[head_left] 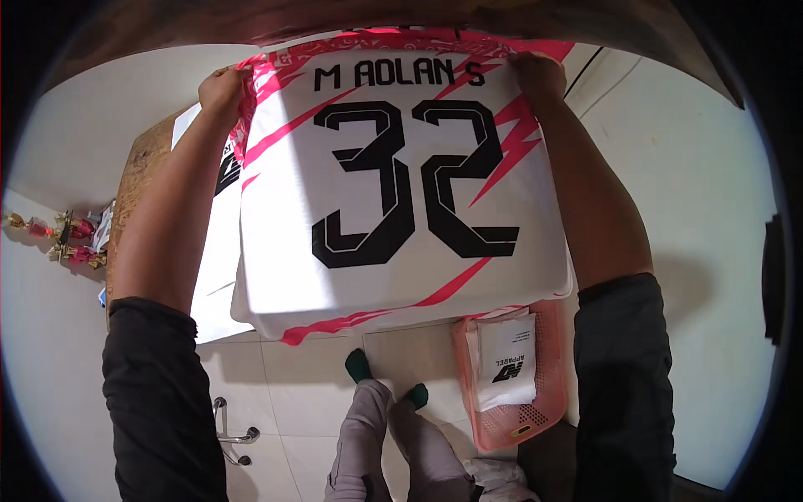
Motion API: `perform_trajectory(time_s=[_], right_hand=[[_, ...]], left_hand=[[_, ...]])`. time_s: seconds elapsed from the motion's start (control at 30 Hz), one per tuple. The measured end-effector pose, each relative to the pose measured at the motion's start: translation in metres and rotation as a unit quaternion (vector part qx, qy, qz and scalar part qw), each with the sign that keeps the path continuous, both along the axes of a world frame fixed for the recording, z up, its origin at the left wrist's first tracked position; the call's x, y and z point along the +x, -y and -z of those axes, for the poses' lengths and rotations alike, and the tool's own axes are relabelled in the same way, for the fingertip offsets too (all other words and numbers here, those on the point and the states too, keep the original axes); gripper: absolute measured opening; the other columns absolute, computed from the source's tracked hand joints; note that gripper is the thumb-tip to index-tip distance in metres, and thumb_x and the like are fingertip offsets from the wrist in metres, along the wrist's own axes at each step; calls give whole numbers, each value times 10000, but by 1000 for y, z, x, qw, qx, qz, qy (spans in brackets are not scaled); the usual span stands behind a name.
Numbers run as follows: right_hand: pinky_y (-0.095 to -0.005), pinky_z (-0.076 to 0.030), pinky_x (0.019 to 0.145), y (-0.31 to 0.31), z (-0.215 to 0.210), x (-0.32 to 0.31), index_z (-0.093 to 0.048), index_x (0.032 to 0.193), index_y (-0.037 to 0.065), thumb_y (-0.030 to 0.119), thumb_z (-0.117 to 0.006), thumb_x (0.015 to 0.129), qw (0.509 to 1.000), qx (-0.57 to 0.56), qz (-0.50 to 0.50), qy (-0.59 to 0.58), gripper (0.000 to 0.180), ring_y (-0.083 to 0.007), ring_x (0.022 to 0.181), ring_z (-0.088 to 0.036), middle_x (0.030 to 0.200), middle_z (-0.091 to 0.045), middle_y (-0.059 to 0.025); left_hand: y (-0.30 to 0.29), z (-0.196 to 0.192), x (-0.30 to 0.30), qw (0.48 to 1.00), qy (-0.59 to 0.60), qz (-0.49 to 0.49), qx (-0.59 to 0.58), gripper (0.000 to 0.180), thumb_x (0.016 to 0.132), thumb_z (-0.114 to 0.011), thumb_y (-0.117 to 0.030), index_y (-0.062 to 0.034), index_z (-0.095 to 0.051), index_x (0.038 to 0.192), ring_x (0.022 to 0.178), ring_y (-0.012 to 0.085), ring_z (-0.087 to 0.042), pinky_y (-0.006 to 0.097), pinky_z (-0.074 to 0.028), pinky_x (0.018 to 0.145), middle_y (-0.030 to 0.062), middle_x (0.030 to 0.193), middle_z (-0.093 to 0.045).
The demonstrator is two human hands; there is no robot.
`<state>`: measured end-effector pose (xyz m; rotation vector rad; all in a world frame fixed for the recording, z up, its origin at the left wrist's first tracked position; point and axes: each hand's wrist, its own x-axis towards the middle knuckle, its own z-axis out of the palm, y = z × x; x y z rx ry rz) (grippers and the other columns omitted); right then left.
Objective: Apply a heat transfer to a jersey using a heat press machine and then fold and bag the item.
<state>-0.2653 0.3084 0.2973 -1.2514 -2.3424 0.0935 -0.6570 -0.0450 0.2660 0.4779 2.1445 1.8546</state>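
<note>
A white jersey (284,209) with red-pink jagged streaks and large black printed characters hangs spread out between my raised hands. At its upper left, my left hand (222,89) is closed on the pink patterned edge. My right hand (539,77) grips the matching upper right edge, its fingers partly behind the cloth. The fabric is held fairly flat, with its lower hem curving above the floor. Bright light falls across the left part of the jersey.
A wooden table (138,180) at the left bears a white printed bag (219,284). On the tiled floor (309,376), a pink plastic basket (548,410) holds white packages (506,360). Metal chair legs (238,435) show lower left; red and gold trophies (75,234) stand far left.
</note>
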Motion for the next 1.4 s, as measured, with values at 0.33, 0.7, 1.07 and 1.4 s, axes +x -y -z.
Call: perform_trajectory(time_s=[0.33,0.7,1.07,1.4], right_hand=[[-446,-551,963,28,6,-29,-719,1211,114,261,-579,995,879,303,-240,279,296,-350,1101,-696,1225,-721,-160],[-495,-546,955,60,-8,-33,-724,1238,183,335,-583,970,996,72,-50,26,338,-378,1144,-669,1223,-715,-169],[-484,-523,1023,103,-18,-38,-680,1314,191,420,-563,975,981,77,-162,74,426,-339,1219,-640,1290,-694,-141],[-474,-461,1115,79,5,-76,-598,1404,137,460,-447,1068,963,80,-237,96,491,-341,1345,-548,1440,-593,-141]], left_hand=[[-25,4,14,958,-182,190,-112,432,966,-697,-332,-32,-715,1276,934,222,-711,342,-541,893,159,1078,-766],[-40,-24,-12,900,-178,8,-398,394,929,-568,-319,-179,-748,1250,1120,371,-702,448,-521,989,183,1204,-737],[-25,-11,65,787,-584,121,-158,300,961,-594,-292,-125,-751,1154,985,438,-695,494,-573,865,217,1069,-732],[-90,0,89,747,-572,245,-236,359,1016,-549,-360,-123,-673,1256,1230,377,-613,488,-497,1060,151,1334,-637]])
